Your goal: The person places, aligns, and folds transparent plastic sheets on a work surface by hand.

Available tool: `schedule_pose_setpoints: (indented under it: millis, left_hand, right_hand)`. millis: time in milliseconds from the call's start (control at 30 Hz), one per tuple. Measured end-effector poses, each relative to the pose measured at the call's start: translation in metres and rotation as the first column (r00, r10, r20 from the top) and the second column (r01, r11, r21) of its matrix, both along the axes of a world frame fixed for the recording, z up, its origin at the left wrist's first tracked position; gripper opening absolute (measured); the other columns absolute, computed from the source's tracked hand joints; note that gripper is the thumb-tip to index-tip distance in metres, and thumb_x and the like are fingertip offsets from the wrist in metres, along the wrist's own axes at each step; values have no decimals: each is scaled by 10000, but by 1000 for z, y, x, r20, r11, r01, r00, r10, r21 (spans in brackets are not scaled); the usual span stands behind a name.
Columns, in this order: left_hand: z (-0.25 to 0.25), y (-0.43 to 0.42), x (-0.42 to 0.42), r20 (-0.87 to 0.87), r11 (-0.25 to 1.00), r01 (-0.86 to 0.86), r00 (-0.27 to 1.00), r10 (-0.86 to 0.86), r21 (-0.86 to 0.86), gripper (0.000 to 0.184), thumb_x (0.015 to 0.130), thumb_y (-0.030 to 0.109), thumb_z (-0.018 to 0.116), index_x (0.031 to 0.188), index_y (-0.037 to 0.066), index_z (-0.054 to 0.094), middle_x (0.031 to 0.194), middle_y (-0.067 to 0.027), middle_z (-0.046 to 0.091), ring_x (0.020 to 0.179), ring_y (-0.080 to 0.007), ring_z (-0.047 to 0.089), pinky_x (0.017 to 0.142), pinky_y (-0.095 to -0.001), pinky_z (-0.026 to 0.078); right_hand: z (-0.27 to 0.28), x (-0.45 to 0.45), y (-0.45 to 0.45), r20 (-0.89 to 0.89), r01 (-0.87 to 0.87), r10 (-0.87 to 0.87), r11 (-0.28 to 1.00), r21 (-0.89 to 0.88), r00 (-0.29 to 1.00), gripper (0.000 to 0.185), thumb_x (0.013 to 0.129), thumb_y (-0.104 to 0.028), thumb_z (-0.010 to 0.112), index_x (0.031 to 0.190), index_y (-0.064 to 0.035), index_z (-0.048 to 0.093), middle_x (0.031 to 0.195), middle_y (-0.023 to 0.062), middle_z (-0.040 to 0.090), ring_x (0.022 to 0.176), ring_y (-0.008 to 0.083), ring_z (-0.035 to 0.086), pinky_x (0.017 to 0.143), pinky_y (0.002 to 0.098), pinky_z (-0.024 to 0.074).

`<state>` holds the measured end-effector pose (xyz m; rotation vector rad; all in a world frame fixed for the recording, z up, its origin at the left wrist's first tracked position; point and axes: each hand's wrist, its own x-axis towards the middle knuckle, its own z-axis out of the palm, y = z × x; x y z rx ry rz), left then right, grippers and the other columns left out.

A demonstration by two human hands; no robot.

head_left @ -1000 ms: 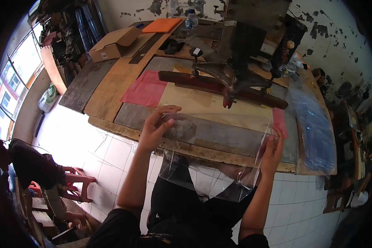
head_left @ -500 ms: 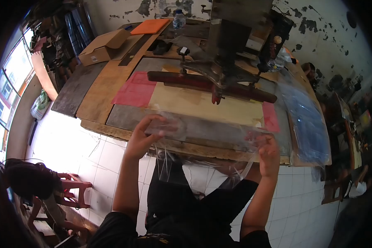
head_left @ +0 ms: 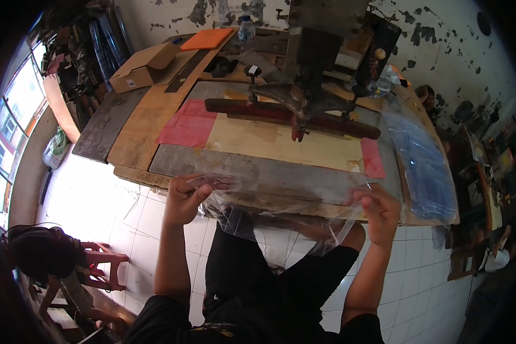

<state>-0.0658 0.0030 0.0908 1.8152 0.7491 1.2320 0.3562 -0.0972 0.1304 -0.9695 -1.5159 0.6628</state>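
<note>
A clear plastic sheet [head_left: 241, 221] is stretched between my two hands in front of the table's near edge. My left hand [head_left: 186, 198] pinches its left end, with the thumb pressed over the plastic. At the other end my right hand [head_left: 378, 209] grips the sheet between thumb and fingers. Its lower part droops over my lap. Beyond the hands lies a cream strip [head_left: 281, 140] with a pink patch [head_left: 186, 123] at its left end. Above the strip hangs the long dark red bar [head_left: 338, 125] of a press [head_left: 307, 69].
A stack of bluish clear plastic [head_left: 424, 172] lies on the table's right side. At the back left are a cardboard box [head_left: 143, 66], an orange folder [head_left: 207, 39] and a water bottle [head_left: 246, 30]. Another person [head_left: 46, 258] is at lower left beside a red stool [head_left: 106, 266].
Both hands have come slightly down and farther apart, the left moving left and the right moving right. The plastic sheet has gone with them, still held at both ends.
</note>
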Motion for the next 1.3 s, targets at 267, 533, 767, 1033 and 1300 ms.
schedule_pose_setpoints:
  millis: [267, 533, 767, 1033, 1300]
  left_hand:
    - [-9, -13, 14, 201, 970, 37, 980, 13, -240, 330, 1089, 230, 631, 1124, -76, 749, 1073, -164, 798, 988, -227, 766, 881, -332, 583]
    - [-5, -17, 20, 204, 968, 19, 978, 34, -252, 304, 1100, 132, 594, 1347, -40, 638, 1146, -175, 779, 1041, -206, 745, 917, -312, 567]
    - [15, -22, 28, 144, 949, 22, 989, 25, -314, 643, 1094, 114, 601, 1643, 56, 272, 1186, -205, 770, 1109, -146, 697, 965, -277, 503]
    - [29, -23, 38, 242, 916, 136, 969, -45, -376, 471, 1123, 110, 525, 1558, -19, 398, 1213, -209, 758, 1144, -240, 729, 1016, -338, 553]
    - [25, -20, 43, 172, 932, 97, 984, -38, -349, 451, 1126, 184, 550, 1522, -18, 466, 1206, -171, 760, 1088, -204, 732, 937, -322, 567]
  right_hand:
    - [20, -30, -2, -256, 143, -179, 978, -154, 950, 329, 997, -139, 760, 1253, 42, 660, 1014, 113, 766, 916, 158, 725, 810, 270, 537]
    - [3, -11, 2, -172, 161, -211, 951, -263, 962, 354, 961, -133, 810, 1223, 61, 669, 1035, 118, 781, 966, 132, 715, 895, 283, 530]
    - [-15, -2, 13, -169, 236, -290, 930, -281, 942, 309, 978, -132, 788, 1205, 43, 673, 1023, 112, 774, 889, 149, 707, 839, 285, 530]
    - [-29, 5, 20, -181, 248, -300, 933, -263, 937, 307, 980, -144, 783, 1200, 44, 680, 974, 101, 771, 855, 141, 696, 768, 260, 492]
    - [-30, 4, 21, -138, 290, -344, 907, -305, 929, 272, 987, -106, 760, 1204, 38, 684, 988, 84, 764, 864, 135, 689, 799, 268, 516]
